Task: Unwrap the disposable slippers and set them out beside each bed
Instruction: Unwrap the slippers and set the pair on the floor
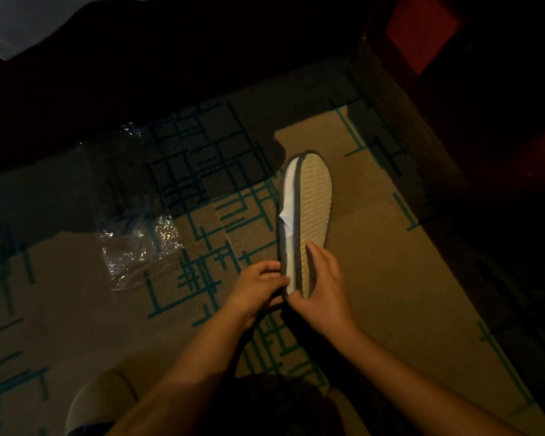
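Observation:
A pair of disposable slippers is stacked together, held edge-on over the carpet, pale ribbed sole facing right, white lining showing on the left, dark trim around the edges. My left hand pinches the heel end from the left. My right hand grips the same heel end from the right, thumb on the trim. A crumpled clear plastic wrapper lies on the carpet to the left, apart from both hands.
The floor is beige carpet with teal and dark line patterns. A dark bed base with white bedding fills the top left. Dark red-brown furniture stands at the right. My knee shows at the bottom.

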A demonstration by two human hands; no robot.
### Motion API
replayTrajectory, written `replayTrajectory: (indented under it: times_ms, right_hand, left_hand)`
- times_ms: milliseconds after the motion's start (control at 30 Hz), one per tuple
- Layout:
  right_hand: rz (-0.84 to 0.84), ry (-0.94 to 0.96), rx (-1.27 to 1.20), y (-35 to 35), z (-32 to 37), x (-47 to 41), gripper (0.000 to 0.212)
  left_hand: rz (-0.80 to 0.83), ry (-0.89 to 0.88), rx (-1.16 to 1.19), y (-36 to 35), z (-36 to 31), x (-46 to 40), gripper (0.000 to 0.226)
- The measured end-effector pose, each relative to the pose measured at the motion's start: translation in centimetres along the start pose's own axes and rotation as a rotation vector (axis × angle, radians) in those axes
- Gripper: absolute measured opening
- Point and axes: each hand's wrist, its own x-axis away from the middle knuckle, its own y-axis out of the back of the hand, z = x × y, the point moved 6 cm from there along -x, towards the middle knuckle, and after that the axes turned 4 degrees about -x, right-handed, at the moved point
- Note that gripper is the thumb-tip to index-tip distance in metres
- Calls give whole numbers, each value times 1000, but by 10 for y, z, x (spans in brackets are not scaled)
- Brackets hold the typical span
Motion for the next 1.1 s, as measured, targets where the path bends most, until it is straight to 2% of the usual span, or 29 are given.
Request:
replayTrajectory:
  times_ms: [67,200,267,400,467,533,633,700,800,867,967,1033,1100]
  right_hand:
    - [18,-81,-115,2,-4,2,75]
    - [-239,-275,-371,34,-22,-2,45]
    - [-294,-337,-415,48,-30,-7,31]
    - [-343,-399,-577,63,-41,-15,25]
    - [-358,-402,-625,68,-42,-17,24]
    - [-402,-393,-645,76,-43,-19,26]
    - [-488,-353,-648,85,-41,-19,32]
    - [-522,-320,-667,87,-37,-18,31]
    - [-458,-315,-768,77,-33,-23,25]
    - [-384,-343,-847,65,-29,-24,23]
    - [-313,-420,-913,53,-27,-22,22]
    - [-351,-431,-906,58,-28,-21,23]
    - [-422,-421,-893,70,-32,-22,26]
  left_hand:
    - [-43,-47,-38,1,0,-2,19]
    - [-166,-49,-3,16,5,-3,31]
    - [-163,-58,-20,21,6,-4,34]
    - [-158,-128,-356,27,-7,0,35]
    - [-247,-215,-572,36,-20,2,33]
    - [-318,-259,-619,44,-32,5,31]
    - [-331,-246,-520,50,-40,5,25]
    - [-300,-179,-341,49,-39,4,19]
    - [-86,82,-57,27,-24,4,15]
    - [3,113,-86,12,-14,3,17]
    - [-78,61,69,8,-6,-4,34]
    - [-179,5,209,16,-6,-5,33]
    - [-244,-59,161,26,-9,-3,37]
